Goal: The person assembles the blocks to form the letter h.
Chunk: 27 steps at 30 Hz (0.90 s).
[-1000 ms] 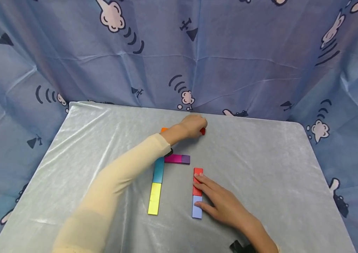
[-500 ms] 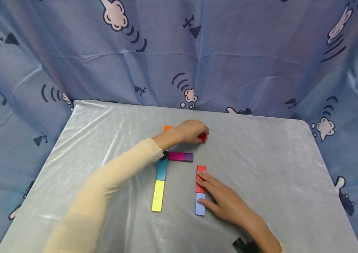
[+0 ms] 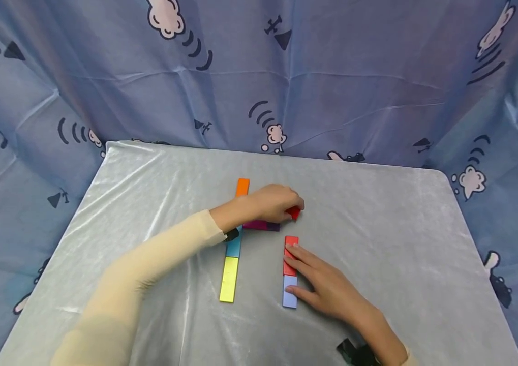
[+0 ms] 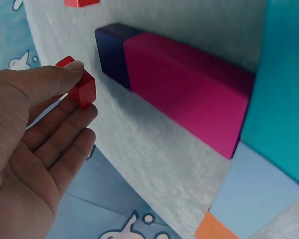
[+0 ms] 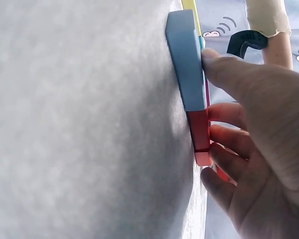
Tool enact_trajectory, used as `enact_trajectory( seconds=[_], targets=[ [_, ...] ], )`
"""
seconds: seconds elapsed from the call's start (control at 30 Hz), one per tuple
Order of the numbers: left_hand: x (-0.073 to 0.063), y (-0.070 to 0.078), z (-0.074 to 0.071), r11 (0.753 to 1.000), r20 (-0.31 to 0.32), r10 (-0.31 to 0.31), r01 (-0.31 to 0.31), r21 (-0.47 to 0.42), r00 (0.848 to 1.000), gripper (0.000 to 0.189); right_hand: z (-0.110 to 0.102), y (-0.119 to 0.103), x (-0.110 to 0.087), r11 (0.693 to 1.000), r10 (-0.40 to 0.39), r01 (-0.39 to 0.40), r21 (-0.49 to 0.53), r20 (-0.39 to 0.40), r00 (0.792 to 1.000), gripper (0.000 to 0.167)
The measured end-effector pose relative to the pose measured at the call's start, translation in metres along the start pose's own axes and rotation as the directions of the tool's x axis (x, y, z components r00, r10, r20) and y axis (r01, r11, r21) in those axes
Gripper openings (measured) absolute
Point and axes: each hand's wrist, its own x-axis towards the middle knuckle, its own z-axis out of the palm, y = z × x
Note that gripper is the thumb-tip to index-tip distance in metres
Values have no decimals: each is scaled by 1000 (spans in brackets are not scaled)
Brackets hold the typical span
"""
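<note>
My left hand (image 3: 277, 202) pinches a small red block (image 4: 87, 92) between thumb and fingers. It is just beyond the dark purple block (image 3: 273, 226) that ends a short magenta arm (image 4: 184, 89). That arm juts from a long row of teal (image 3: 234, 247), yellow (image 3: 229, 279) and orange (image 3: 242, 187) blocks; a pale blue block (image 4: 254, 186) sits between teal and orange. My right hand (image 3: 327, 287) rests on a second line, fingertips on its red part (image 3: 292, 240) and thumb on the light blue block (image 3: 290, 300).
A silver-grey cloth (image 3: 400, 254) covers the table. Behind and at both sides hangs a blue patterned curtain (image 3: 355, 101). A black wrist strap (image 3: 357, 353) is on the right wrist; the left forearm in its cream sleeve (image 3: 149, 264) reaches across the table's left half.
My left hand has come nearer to me with the small red block, toward the purple end and the right-hand line. The orange block is now uncovered. My right hand keeps its place on the blocks.
</note>
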Motion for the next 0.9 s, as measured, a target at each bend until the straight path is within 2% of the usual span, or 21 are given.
enact_trajectory(
  seconds=[0.17,0.43,0.67,0.9],
  targets=[
    [-6,8,3,999,32,22,-23,24,999,27,1,0,-1,999,-28,28,-17,-36,999,71],
    [-14,13,8,999,27,31,-31,13,999,21,-1,-2,2,1000,-10,10,9,-4,1000,70],
    [-15,15,9,999,60,44,-45,13,997,23,1,0,2,1000,-17,17,2,-30,999,70],
    [-15,18,11,998,86,45,-49,45,995,22,2,0,1,1000,-12,12,12,-24,1000,69]
  ],
)
